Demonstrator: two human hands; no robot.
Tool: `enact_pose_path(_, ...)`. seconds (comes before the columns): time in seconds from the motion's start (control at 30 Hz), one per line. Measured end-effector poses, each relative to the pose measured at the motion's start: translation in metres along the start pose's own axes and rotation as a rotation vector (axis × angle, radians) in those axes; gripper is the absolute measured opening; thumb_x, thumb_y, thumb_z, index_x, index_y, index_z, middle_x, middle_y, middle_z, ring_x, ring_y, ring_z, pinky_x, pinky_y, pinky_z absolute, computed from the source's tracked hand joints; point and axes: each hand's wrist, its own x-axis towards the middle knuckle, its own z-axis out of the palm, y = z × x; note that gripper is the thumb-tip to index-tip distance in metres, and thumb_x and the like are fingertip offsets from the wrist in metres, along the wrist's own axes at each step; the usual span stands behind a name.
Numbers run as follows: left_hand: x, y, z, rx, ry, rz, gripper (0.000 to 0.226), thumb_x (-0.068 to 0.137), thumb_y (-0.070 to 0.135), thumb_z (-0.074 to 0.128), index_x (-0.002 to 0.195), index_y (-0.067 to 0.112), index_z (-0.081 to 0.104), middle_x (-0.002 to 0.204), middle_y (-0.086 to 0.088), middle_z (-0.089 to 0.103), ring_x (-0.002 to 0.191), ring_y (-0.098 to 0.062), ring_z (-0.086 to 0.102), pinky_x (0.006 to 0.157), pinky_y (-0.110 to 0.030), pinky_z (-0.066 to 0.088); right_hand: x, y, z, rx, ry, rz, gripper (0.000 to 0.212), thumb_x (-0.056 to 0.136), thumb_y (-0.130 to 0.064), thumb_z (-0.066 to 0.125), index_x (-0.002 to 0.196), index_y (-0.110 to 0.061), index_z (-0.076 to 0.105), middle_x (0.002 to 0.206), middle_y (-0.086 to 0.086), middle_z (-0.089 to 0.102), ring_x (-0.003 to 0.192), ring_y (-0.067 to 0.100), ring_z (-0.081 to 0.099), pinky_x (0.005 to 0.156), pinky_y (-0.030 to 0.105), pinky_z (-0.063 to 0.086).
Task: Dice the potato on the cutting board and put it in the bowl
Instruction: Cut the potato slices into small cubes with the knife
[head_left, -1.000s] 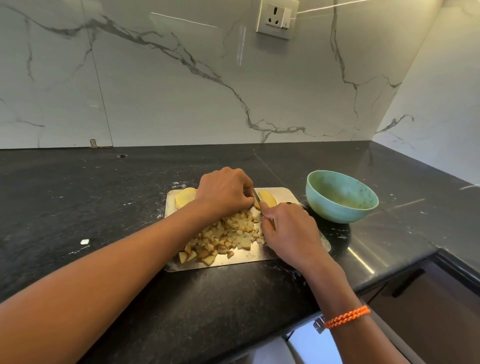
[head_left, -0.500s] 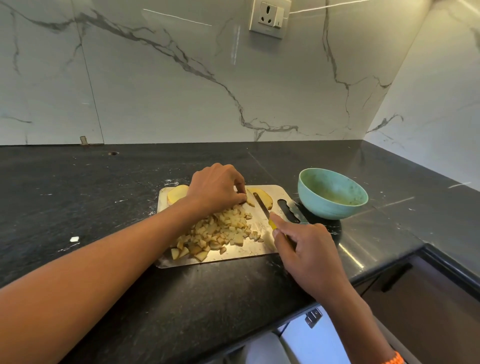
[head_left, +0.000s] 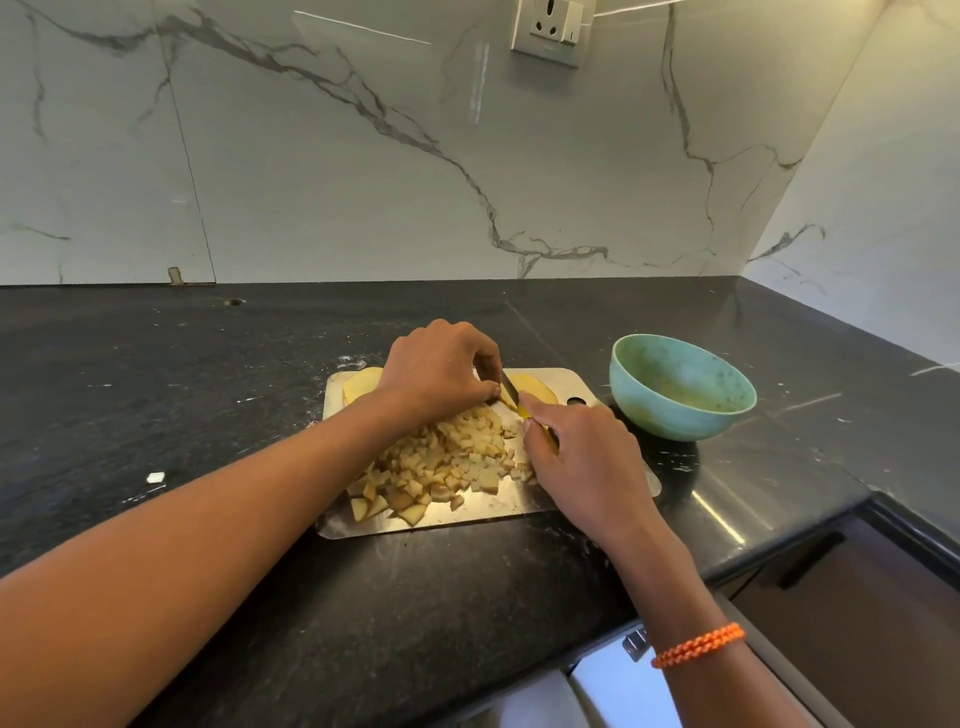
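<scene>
The dicing step is in hand. On the steel cutting board (head_left: 467, 512) the left hand (head_left: 439, 371) curls its fingers down onto a potato slice (head_left: 505, 397) at the far edge, pinning it, while the right hand (head_left: 582, 462) is wrapped round the yellow handle of a knife (head_left: 511, 393), index finger laid along the top and the dark blade set against that slice. A big heap of diced potato (head_left: 447, 465) lies in the middle of the board, and two uncut slices wait at the back: one far slice (head_left: 535, 387) beside the blade, another left slice (head_left: 361, 384) partly hidden behind the left wrist.

The next move, as I judge it, calls for short downward cuts close to the left fingertips (little room for error there), then the same for the remaining slices.

The teal bowl (head_left: 675, 413) stands on the dark surface (head_left: 208, 389) just right of the board. No dice are in it yet; only a pale smear shows on its inside.
</scene>
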Motion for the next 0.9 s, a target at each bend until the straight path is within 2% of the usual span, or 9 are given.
enact_pose_path(0.13,-0.001,0.004,0.001,0.027,0.005,0.019,0.011,0.092,0.044,0.076,0.1,0.038,0.08,0.09,0.021,0.063,0.085,-0.006,0.061,0.057,-0.018,0.033,0.0,-0.001,0.002,-0.025,-0.034,-0.008,0.039,0.106,-0.033,0.047,0.144,-0.033,0.056,0.093,0.001,0.074,0.083,0.019,0.062,0.072,0.046,0.055)
enact_pose_path(0.23,-0.001,0.006,0.001,0.065,0.022,0.037,0.012,0.093,0.045,0.074,0.101,0.038,0.08,0.101,0.017,0.072,0.084,-0.005,0.058,0.056,-0.019,0.03,0.0,0.0,0.001,-0.015,-0.055,-0.007,0.037,0.106,-0.033,0.047,0.14,-0.031,0.062,0.092,0.003,0.073,0.085,0.021,0.062,0.073,0.046,0.054)
enact_pose_path(0.33,-0.002,0.007,0.001,0.084,0.025,0.035,0.013,0.093,0.045,0.073,0.101,0.038,0.08,0.106,0.016,0.074,0.084,-0.005,0.057,0.055,-0.019,0.028,-0.003,0.001,0.0,-0.006,-0.065,-0.034,0.039,0.105,-0.032,0.048,0.143,-0.031,0.057,0.095,0.0,0.074,0.083,0.017,0.062,0.071,0.043,0.053)
enact_pose_path(0.43,-0.001,0.007,0.0,0.082,0.018,0.026,0.014,0.093,0.046,0.073,0.102,0.038,0.08,0.108,0.016,0.073,0.084,-0.006,0.057,0.055,-0.019,0.027,-0.014,0.008,-0.005,-0.005,-0.061,-0.058,0.041,0.105,-0.033,0.05,0.145,-0.033,0.054,0.089,-0.003,0.073,0.076,0.014,0.059,0.066,0.041,0.051)
enact_pose_path(0.6,-0.002,0.008,0.0,0.082,0.015,0.03,0.014,0.094,0.046,0.074,0.102,0.037,0.08,0.108,0.015,0.073,0.084,-0.006,0.056,0.055,-0.018,0.026,-0.037,0.021,-0.011,-0.005,-0.023,-0.071,0.041,0.104,-0.035,0.052,0.144,-0.034,0.055,0.075,-0.009,0.069,0.067,0.01,0.052,0.058,0.033,0.041)
enact_pose_path(0.77,-0.003,0.009,-0.001,0.083,0.025,0.029,0.014,0.093,0.047,0.074,0.101,0.036,0.08,0.108,0.014,0.073,0.084,-0.007,0.058,0.055,-0.018,0.028,-0.045,0.023,-0.016,0.051,0.008,-0.062,0.039,0.103,-0.033,0.055,0.142,-0.033,0.058,0.059,-0.018,0.057,0.055,0.006,0.049,0.052,0.022,0.024)
enact_pose_path(0.83,-0.003,0.01,-0.001,0.087,0.027,0.033,0.014,0.094,0.046,0.074,0.101,0.036,0.081,0.107,0.014,0.073,0.084,-0.007,0.059,0.055,-0.018,0.029,-0.044,0.023,-0.015,0.14,0.062,-0.053,0.038,0.103,-0.032,0.056,0.141,-0.033,0.059,0.056,-0.013,0.058,0.05,0.008,0.046,0.05,0.024,0.027)
enact_pose_path(0.9,-0.003,0.01,-0.002,0.098,0.03,0.042,0.014,0.094,0.045,0.075,0.101,0.035,0.082,0.106,0.014,0.075,0.084,-0.007,0.061,0.055,-0.017,0.03,-0.039,0.026,-0.018,0.184,0.143,-0.023,0.037,0.103,-0.03,0.058,0.14,-0.031,0.06,0.056,-0.008,0.061,0.049,0.009,0.046,0.051,0.031,0.04)
